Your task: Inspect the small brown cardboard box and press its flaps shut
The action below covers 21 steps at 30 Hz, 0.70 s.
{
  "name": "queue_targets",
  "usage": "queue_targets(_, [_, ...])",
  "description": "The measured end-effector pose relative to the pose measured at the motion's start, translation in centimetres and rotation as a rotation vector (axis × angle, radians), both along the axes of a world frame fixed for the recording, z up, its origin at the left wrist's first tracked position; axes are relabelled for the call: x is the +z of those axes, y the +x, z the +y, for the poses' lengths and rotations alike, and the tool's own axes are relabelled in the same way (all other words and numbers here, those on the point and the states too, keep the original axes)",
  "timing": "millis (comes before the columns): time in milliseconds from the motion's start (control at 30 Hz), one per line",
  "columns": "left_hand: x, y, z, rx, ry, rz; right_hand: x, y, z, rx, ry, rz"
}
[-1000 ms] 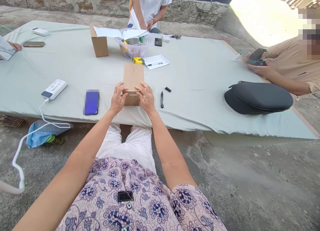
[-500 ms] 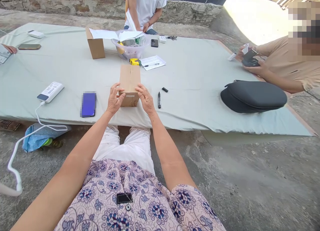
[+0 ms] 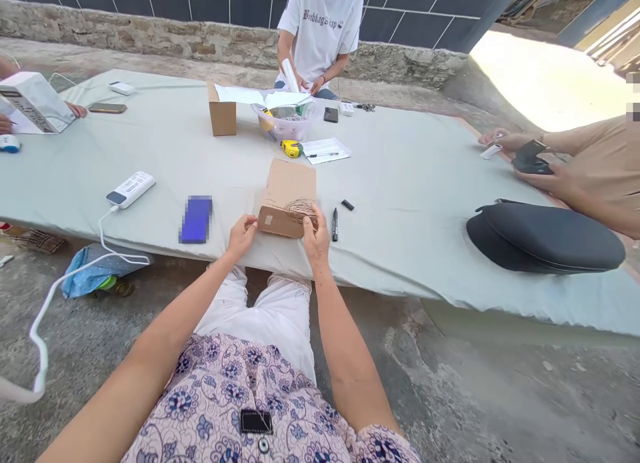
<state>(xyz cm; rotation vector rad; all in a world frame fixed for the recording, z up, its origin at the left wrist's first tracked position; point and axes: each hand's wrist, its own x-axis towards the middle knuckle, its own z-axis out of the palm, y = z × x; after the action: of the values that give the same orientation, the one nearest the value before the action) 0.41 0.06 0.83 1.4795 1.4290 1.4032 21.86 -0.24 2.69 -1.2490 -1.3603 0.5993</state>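
A brown cardboard box (image 3: 290, 183) stands on the cloth-covered table, close to the front edge and slightly turned. Black scribbled loops and a small white printed mark show on it. My left hand (image 3: 243, 236) pinches its lower left corner, fingers closed. My right hand (image 3: 316, 236) grips the right end, with fingers over the edge and thumb on the near face. Just right of that hand lie a black marker (image 3: 335, 224) and its loose cap (image 3: 347, 205). A phone with a blurred blue screen (image 3: 196, 219) lies to the left.
Beyond the box are a yellow tape measure (image 3: 291, 149), a written sheet (image 3: 327, 151), a plastic basket (image 3: 283, 128) and another carton (image 3: 223, 118). A white power bank (image 3: 131, 190) trails a cable at left. A black case (image 3: 545, 237) lies right. Other people sit around the table.
The box has been turned, bringing the scribbled loops into view. My right hand has shifted to its right end, my left to its lower left corner. The camera view has tilted up.
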Motion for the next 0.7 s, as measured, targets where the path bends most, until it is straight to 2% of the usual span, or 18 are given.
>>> queue_targets(100, [-0.3, -0.9, -0.4, 0.039, -0.039, 0.046, 0.8, 0.8, -0.1, 0.024, -0.011, -0.134])
queue_targets(200, [0.4, -1.7, 0.3, 0.051, -0.026, 0.055, 0.4, 1.4, 0.0, 0.039, -0.048, -0.061])
queue_targets(267, [1.0, -1.7, 1.0, -0.003, 0.042, 0.05, 0.2, 1.5, 0.1, 0.027, -0.056, -0.005])
queue_targets(333, [1.6, -1.0, 1.5, -0.09, 0.102, 0.043, 0.1, 1.3, 0.1, 0.025, -0.048, -0.004])
queue_targets(433, [2.2, 0.6, 1.7, -0.183, 0.102, 0.056, 0.3, 0.8, 0.1, 0.042, -0.062, -0.03])
queue_targets(567, [2.4, 2.1, 1.6, -0.169, 0.045, 0.045, -0.1, 0.0, -0.2, 0.035, -0.1, -0.031])
queue_targets(700, [2.1, 2.0, 1.6, -0.172, 0.07, 0.035, -0.5, -0.2, -0.6, 0.048, -0.111, -0.022])
